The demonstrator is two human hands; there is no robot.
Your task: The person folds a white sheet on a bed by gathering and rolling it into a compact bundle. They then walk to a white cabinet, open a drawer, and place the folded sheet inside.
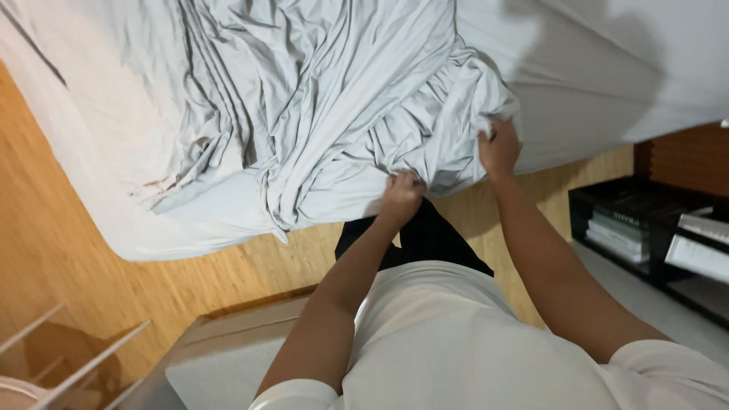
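Mattress [607, 68] fills the far side, beyond both hands, long edge running L-to-R across the view w/ its near edge just past the knuckles. On it lies the grey sheet [319, 99], bunched and creased, most of its bulk up and to the left of the hands; a fold hangs over the mattress edge toward the person. Wood floor [61, 228] shows below the edge, left of the left arm; black low shelf [645, 228] w/ books sits off to the right of the right arm.

Left hand [400, 196]: clenched on the sheet's hanging hem, nearer the body. Right hand [499, 148]: fist closed on a gathered wad of sheet, farther out and higher, at the mattress edge. Hands are near each other, so the held stretch between them is short; loose cloth lies away to the left, on the left hand's side.
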